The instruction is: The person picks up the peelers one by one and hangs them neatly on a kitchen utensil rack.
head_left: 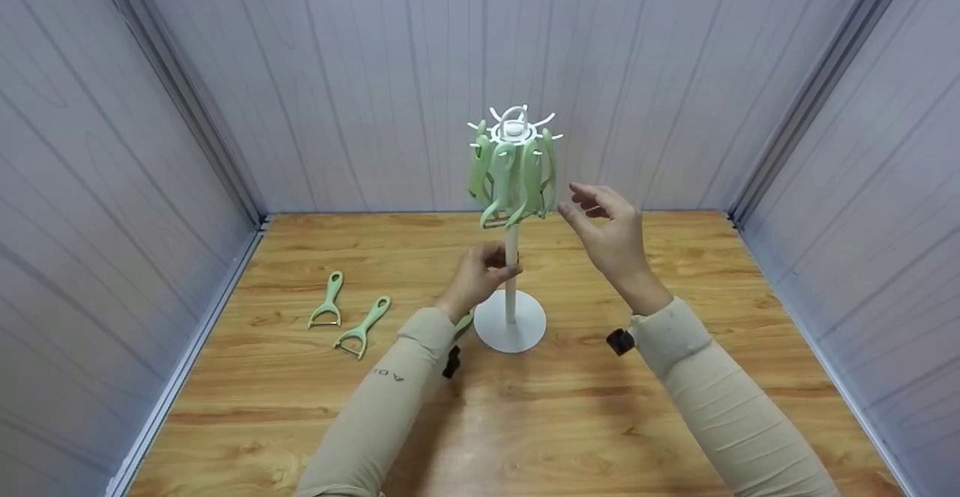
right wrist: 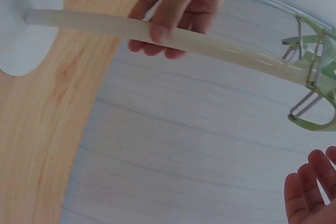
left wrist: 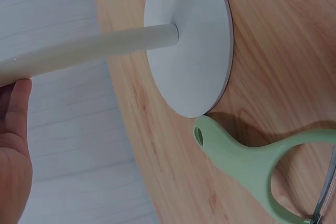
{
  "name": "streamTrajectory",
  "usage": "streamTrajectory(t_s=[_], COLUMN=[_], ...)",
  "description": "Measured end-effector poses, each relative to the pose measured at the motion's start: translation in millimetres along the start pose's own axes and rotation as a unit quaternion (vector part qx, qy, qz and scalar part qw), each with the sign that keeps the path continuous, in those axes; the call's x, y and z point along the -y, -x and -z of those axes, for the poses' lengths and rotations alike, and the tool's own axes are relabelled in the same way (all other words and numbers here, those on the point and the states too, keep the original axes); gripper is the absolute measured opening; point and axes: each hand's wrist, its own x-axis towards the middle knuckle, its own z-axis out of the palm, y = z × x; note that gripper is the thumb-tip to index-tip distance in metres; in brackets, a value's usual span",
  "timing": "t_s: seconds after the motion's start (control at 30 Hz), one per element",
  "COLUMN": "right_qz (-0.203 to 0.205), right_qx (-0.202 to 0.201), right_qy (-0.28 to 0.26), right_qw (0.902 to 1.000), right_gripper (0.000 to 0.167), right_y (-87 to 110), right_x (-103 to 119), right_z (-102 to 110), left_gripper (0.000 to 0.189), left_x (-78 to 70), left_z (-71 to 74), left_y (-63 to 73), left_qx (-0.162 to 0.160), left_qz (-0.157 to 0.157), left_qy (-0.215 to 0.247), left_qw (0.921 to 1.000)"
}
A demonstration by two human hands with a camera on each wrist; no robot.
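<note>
A white stand with a round base and an upright pole bears a ring of hooks at its top. Several green peelers hang from those hooks, blades downward. My left hand grips the pole about midway; in the right wrist view its thumb and fingers wrap the pole. Just right of the hanging peelers, my right hand is held up with fingers loosely bent and nothing in it. Beside the base lies another green peeler, mostly hidden by the left arm in the head view.
Two more green peelers, one farther back and one nearer, lie on the wooden table to the left. Pale panelled walls enclose the table at the back and both sides. Small black wrist cameras hang below the sleeves.
</note>
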Motion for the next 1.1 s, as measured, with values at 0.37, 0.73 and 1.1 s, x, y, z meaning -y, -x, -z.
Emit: streamTrajectory(t_s=[0.37,0.73,1.1], right_qz=[-0.06,-0.082,-0.097], right_qx=[0.031,0.07,0.111], right_qy=[-0.004,-0.012,-0.065], right_qw=[0.9977,0.9941,0.9869], right_gripper=[0.03,0.039,0.051], right_y=[25.3,47.6,62.6], right_x=[-26.8,-44.3,-60.0], right_z=[-8.6,-22.5,-49.0], left_gripper=[0.033,0.042,0.045], left_x=[-6.3,6.3,18.9], left_z=[12.9,36.8,57.9], left_y=[8.0,30.6,62.8], left_qx=[0.028,0.016,0.026], left_qz=[0.006,0.017,0.094], left_qy=[-0.013,-0.051,-0.091], left_qw=[0.9995,0.9984,0.991])
